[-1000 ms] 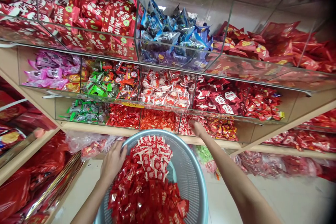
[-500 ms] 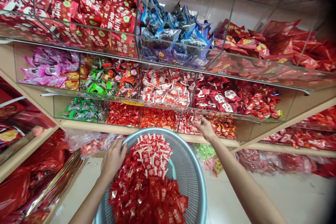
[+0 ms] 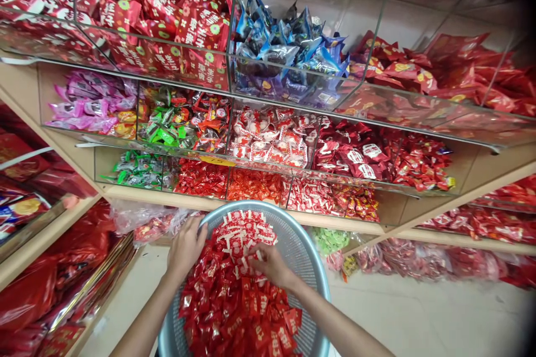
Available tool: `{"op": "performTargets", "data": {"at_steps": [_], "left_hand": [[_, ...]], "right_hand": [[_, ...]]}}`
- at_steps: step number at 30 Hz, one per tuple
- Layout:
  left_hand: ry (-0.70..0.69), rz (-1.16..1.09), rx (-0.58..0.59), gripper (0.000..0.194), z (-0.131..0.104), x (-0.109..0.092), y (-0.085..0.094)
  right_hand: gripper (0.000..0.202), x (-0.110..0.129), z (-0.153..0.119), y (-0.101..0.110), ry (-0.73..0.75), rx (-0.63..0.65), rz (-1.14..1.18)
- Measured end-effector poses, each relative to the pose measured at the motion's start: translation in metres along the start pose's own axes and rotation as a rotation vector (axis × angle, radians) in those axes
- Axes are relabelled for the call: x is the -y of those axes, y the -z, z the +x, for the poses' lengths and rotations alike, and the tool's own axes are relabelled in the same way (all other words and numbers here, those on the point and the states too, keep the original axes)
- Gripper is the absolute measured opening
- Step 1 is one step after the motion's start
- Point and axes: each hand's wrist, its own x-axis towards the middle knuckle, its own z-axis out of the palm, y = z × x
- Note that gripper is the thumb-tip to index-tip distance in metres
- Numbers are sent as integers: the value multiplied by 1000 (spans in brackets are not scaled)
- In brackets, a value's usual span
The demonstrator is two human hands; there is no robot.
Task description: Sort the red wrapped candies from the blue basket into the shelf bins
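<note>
- Left hand point(image 3: 184, 248): grip clamped on far-left rim of round, grey-blue, perforated plastic basket point(image 3: 324, 290).
- Right hand point(image 3: 272, 266): over small red-and-white wrapped packets point(image 3: 238, 228) inside; cannot tell whether grip is closed.

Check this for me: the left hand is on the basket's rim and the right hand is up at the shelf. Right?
Not quite: the head view shows the right hand down at the red-and-white candies in the basket, not up at the shelf. The left hand is on the rim.
</note>
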Motion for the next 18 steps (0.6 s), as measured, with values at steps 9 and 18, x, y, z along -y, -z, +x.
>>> {"op": "performTargets", "data": {"at_steps": [9,18], "left_hand": [[32,-8,34,37,1,0,1],[40,-50,46,35,0,4,-3]], "right_hand": [[11,-12,15,-33,11,-110,-94],[36,-14,8,-19,-6,-230,156]]}}
